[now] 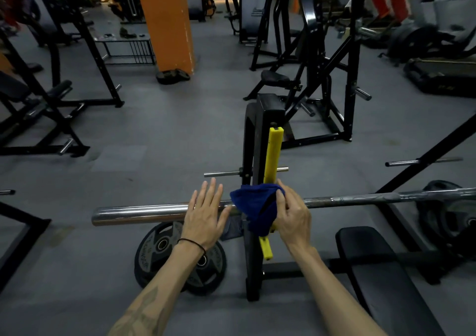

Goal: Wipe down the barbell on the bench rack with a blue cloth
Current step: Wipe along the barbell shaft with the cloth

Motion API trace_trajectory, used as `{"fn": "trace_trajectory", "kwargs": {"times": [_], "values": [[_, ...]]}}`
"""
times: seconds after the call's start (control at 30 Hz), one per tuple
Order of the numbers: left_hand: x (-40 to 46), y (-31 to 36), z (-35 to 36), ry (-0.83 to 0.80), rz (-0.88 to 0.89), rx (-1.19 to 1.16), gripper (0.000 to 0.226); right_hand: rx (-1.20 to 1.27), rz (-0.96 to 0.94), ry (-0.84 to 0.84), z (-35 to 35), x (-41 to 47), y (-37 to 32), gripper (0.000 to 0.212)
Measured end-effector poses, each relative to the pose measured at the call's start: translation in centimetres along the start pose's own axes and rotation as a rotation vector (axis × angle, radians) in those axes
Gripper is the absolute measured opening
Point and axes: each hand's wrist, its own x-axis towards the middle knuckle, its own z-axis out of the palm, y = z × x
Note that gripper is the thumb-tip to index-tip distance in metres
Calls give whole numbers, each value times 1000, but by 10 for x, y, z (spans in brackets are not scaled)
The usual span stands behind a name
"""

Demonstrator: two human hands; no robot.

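Head view: we stand behind the barbell point(257, 205), which lies across the frame from left to right, its long axis level and its thick chrome sleeve ending well to the left of the rack upright point(253, 181). The shaft runs on to the right, past the bench pad point(373, 258) below it. The blue cloth point(253, 206) is bunched over the bar just where it crosses the upright, beside the yellow guard strip point(273, 160). Our right hand point(293, 214) holds the cloth, its grip closed with fingers curled into the fabric, right at the upright. Our left hand point(206, 214) lies on the sleeve just left of the upright, its grip wide, fingers straight and spread, holding nothing. The right hand is thus the one on the job; the sleeve stretches away to the left of the cloth and the shaft to its right, so the wipe, we judge, must run along that axis. Two weight plates point(164, 255) rest on the floor below the sleeve.
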Motion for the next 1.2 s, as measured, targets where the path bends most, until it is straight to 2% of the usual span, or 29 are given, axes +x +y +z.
{"fn": "trace_trajectory", "kwargs": {"times": [0.2, 0.47, 0.6, 0.8, 0.9, 1.0, 1.13, 1.2], "values": [[18, 33, 8, 1, 19, -1, 67, -2, 16, 67, -40, 20, 25, 48], [33, 61, 21, -47, 35, -30, 77, 16, 57, 276, -90, 57, 41, 45], [38, 62, 22, -73, 22, -52, 83, -3, -24, 306, -92, 70, 38, 41], [35, 44, 23, -90, -15, -59, 85, -18, -114, 217, -42, 50, 17, 43], [33, 32, 24, -82, -24, -56, 84, -33, -134, 69, -1, 21, 12, 45], [30, 24, 29, -97, -40, -64, 83, -152, -206, -104, 38, -15, 18, 39], [27, 18, 37, -85, -30, -19, 74, -222, -225, -168, 52, -38, 33, 43], [28, 20, 39, -75, -37, -15, 71, -257, -300, -204, 46, -42, 38, 48]]}}
